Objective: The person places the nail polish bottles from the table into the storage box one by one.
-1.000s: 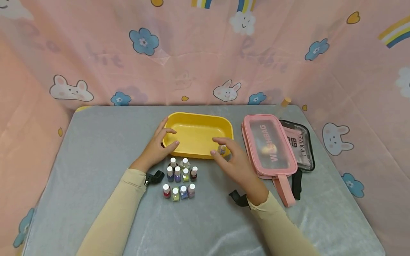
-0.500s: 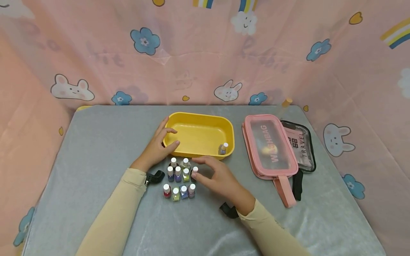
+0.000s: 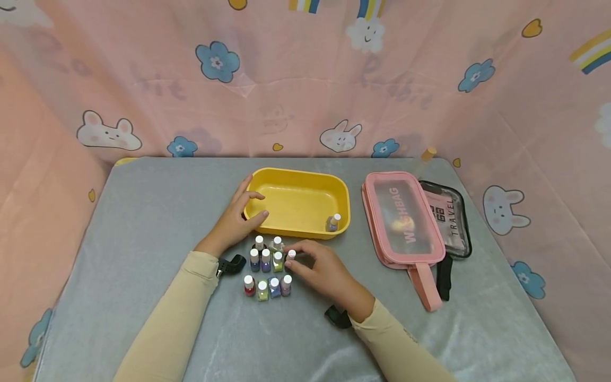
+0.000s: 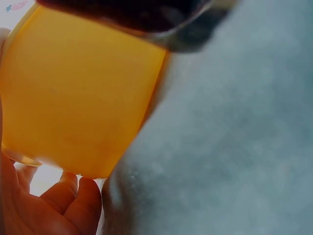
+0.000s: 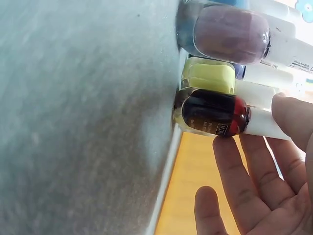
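Observation:
My right hand [image 3: 326, 270] pinches a dark red nail polish bottle [image 5: 212, 112], thumb at its white cap and fingertips on the far side. That bottle stands upright at the right end of the back group. Beside it is a yellow-green nail polish bottle [image 5: 209, 76]; a mauve nail polish bottle [image 5: 231, 33] shows closer in the right wrist view. Several more white-capped bottles stand in rows. My left hand [image 3: 234, 217] holds the left end of a yellow tray [image 3: 291, 232], fingers and thumb about its rim. One nail polish bottle [image 3: 332, 223] leans inside the tray's right corner.
A pink wash bag [image 3: 403, 217] with a clear front lies to the right, overlapping a black-edged travel pouch [image 3: 451, 223]. Behind them stands a clear bottle with an orange-yellow cap [image 3: 428, 154]. Grey cloth [image 3: 143, 228] covers the table; a printed pink curtain [image 3: 286, 79] hangs behind.
My right hand has moved from over the tray's right corner, leaving a bottle there, down and left to the dark red bottle, where its fingers have closed. The left hand stays on the tray.

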A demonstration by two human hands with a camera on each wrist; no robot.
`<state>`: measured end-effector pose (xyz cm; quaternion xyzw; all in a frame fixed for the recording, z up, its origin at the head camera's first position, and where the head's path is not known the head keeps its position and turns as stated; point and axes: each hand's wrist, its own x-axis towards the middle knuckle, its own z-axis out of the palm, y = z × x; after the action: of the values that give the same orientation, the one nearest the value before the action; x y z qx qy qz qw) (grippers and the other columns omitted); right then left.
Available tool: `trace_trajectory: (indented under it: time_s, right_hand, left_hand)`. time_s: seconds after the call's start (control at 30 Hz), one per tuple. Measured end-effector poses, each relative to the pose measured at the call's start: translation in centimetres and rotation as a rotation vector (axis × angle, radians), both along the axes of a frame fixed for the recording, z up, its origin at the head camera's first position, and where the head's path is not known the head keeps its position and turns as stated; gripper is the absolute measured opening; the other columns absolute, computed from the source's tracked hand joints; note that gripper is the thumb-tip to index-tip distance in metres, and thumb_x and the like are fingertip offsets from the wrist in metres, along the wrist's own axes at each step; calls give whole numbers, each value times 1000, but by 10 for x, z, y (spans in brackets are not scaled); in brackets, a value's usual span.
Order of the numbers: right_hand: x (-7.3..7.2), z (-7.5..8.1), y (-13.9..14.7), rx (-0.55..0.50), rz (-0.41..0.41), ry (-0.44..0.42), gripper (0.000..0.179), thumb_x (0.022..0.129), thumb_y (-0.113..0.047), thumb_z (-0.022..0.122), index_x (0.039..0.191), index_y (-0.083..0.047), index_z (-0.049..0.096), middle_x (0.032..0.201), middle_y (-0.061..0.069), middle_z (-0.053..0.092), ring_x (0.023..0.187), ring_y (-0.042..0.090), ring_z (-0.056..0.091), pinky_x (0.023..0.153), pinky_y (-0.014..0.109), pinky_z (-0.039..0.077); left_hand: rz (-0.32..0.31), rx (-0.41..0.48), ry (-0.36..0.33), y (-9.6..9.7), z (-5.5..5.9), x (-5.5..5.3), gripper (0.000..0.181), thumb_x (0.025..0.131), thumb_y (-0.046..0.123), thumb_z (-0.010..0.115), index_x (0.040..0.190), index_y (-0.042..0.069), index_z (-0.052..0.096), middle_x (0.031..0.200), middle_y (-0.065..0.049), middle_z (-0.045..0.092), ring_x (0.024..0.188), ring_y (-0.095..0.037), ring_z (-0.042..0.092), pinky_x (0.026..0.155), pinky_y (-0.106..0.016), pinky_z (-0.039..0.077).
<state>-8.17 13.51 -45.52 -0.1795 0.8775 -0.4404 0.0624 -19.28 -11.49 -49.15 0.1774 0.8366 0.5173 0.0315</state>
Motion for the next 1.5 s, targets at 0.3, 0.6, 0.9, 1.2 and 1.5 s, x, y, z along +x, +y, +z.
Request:
trace_trajectory:
  time_s: [0.3, 0.6, 0.9, 1.2, 1.5]
  right_hand:
    - [-1, 2, 1, 22, 0, 13, 26, 96, -15, 80, 122, -14, 76, 118, -5, 74, 111, 14, 67, 102, 45, 54]
    - [0, 6, 0, 14, -9, 7, 23, 97, -17, 79, 121, -15, 76, 116, -7, 74, 110, 13, 67, 102, 46, 54]
    - [-2, 33, 7, -77, 6, 93, 19, 97, -17, 80, 114, -10, 77, 113, -6, 75, 107, 11, 67, 103, 47, 54]
    - [-24, 61, 26, -130, -33, 251, 22, 94, -10, 82, 115, -5, 77, 110, 1, 78, 107, 19, 69, 99, 50, 55]
    - [-55, 59, 53, -136, -216, 85, 28, 100, -27, 77, 122, -10, 76, 98, 2, 78, 111, 21, 68, 112, 53, 45]
  left_hand:
    - [5, 1, -2, 0, 1, 0, 43, 99, 37, 70, 133, 13, 60, 177, 11, 5, 162, -27, 11, 125, -62, 19]
    - [4, -2, -6, 1, 2, 1, 44, 99, 37, 70, 133, 12, 60, 177, 11, 4, 162, -27, 12, 125, -62, 19]
    - [2, 2, -7, 0, 2, 1, 44, 99, 37, 70, 133, 11, 60, 177, 10, 5, 162, -28, 11, 125, -61, 19]
    - [-5, 5, -1, 0, 1, 1, 43, 100, 37, 69, 133, 11, 60, 178, 8, 5, 161, -30, 12, 124, -65, 20]
    - [-9, 8, -4, 1, -1, 0, 42, 100, 36, 69, 133, 12, 60, 177, 10, 4, 161, -30, 12, 124, -63, 20]
